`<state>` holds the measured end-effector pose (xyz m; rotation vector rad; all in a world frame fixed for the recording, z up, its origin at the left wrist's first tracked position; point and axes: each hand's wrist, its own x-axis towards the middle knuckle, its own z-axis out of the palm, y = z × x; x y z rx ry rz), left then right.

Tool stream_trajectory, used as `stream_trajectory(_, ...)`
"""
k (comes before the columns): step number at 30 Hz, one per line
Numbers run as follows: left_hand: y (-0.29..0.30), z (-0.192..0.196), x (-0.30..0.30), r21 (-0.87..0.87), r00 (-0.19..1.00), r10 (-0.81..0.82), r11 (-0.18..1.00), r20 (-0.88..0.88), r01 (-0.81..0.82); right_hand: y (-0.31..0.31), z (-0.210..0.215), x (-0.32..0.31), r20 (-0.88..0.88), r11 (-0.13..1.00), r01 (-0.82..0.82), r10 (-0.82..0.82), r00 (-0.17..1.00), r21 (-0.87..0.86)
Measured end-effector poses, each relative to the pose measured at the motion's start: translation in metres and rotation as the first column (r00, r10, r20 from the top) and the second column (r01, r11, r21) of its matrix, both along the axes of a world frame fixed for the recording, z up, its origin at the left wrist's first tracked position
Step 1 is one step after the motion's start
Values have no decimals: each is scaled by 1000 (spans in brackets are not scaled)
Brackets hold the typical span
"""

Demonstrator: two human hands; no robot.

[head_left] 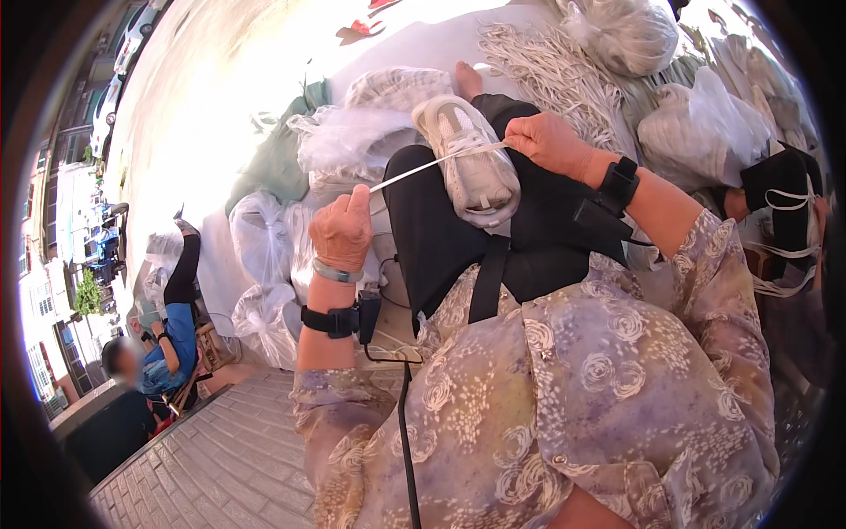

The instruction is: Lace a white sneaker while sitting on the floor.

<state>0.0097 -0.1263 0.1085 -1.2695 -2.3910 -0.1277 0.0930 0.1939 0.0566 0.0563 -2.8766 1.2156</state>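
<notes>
The left hand (342,231) pinches one end of a flat white shoelace (432,165) between thumb and fingertips, fingers closed tight on it. The right hand (551,141) grips the other end the same way, so the lace runs taut between them, slanting up from left to right. It crosses over a white sneaker (467,159) that lies on the person's lap, on black trousers (432,238), toe pointing away. Both wrists carry black bands. Beyond the knees sit clear plastic bags (264,238) stuffed with pale goods and a heap of loose white laces (551,70). At far left another person (163,348) in blue sits on a stool.
</notes>
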Motion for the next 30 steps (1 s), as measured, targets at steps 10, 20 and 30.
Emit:
stream_trajectory(10,47,46,-20,-52,959,-270,963,-88,266,-19,-12,4,119,999,-32,27,993,39)
stream_trajectory(20,-70,-65,38,-186,924,51,982,378,22,6,-33,16,15,996,-20,18,1000,92)
stream_trajectory(30,-163,-119,49,-178,711,453,885,538,-429,105,-15,80,-292,927,-2,121,949,376)
